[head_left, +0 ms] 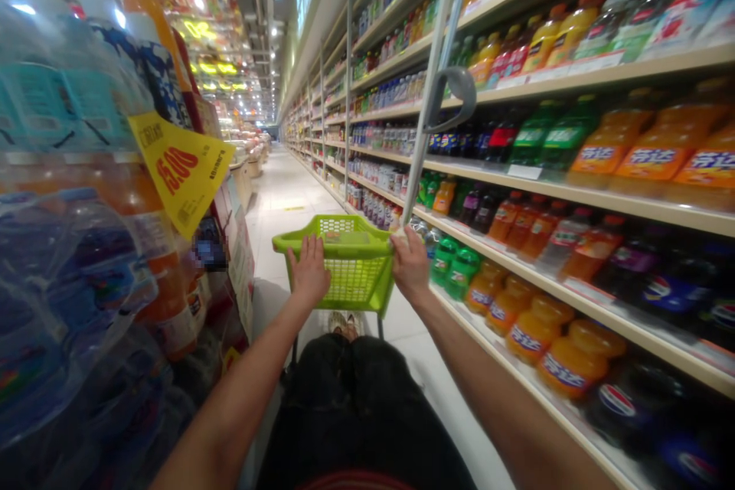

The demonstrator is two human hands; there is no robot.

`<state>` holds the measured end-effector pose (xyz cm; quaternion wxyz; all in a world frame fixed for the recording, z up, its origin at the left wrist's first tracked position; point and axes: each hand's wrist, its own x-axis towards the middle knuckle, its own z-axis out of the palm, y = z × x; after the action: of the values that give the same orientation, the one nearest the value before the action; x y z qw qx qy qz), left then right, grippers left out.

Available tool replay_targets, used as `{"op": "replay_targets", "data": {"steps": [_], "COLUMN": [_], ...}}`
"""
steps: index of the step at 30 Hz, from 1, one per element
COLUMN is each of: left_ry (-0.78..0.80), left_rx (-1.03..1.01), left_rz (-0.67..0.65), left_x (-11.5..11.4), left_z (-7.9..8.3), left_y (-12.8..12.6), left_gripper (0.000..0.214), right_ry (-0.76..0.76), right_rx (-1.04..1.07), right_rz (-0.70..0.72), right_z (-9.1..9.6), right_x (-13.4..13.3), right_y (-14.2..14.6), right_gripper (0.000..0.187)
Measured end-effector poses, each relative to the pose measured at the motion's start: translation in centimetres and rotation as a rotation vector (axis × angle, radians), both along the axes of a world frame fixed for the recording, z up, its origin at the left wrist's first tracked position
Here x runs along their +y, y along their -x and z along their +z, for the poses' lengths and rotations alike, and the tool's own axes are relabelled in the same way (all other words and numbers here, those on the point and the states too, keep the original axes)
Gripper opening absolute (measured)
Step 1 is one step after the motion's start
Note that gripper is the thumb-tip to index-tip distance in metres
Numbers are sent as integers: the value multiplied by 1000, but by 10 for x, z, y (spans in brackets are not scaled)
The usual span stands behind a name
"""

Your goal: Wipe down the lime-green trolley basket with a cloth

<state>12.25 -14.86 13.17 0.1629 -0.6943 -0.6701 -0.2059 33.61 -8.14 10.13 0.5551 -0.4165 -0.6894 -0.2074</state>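
Visibly, hands apart: left hand [310, 273] lies, fingers extended, over the lime-green perforated plastic basket's [361, 249] rim; right hand [411, 264] clasps its near-right corner.

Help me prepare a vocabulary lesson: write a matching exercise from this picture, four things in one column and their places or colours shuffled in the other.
Things:
1. Basket
2. Price sign
3. Left hand
4. Right hand

Places or colours:
A. On the rim's right end, nearer the shelves
B. Yellow with red figures
C. On the rim's left part
D. Bright green

Pairs: 1-D, 2-B, 3-C, 4-A
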Motion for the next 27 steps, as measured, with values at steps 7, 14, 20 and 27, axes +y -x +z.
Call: {"op": "replay_targets", "data": {"steps": [7, 14, 20, 27], "left_ry": [-5, -36, -34, -56], "left_rx": [43, 54, -8, 17], "left_rz": [-58, -72, -34, -9], "left_x": [-2, -2, -1, 1], "left_z": [0, -3, -8, -4], "left_y": [-13, -5, -12, 13], "left_gripper": [73, 70, 73, 68], "right_ry": [1, -30, -2, -47], "right_rx": [-133, -68, -35, -221], "right_rz": [150, 70, 70, 172], "right_z": [3, 1, 4, 9], "right_x": [-13, -4, -5, -14], "right_y": [66, 18, 30, 90], "right_gripper": [33, 32, 31, 33]}}
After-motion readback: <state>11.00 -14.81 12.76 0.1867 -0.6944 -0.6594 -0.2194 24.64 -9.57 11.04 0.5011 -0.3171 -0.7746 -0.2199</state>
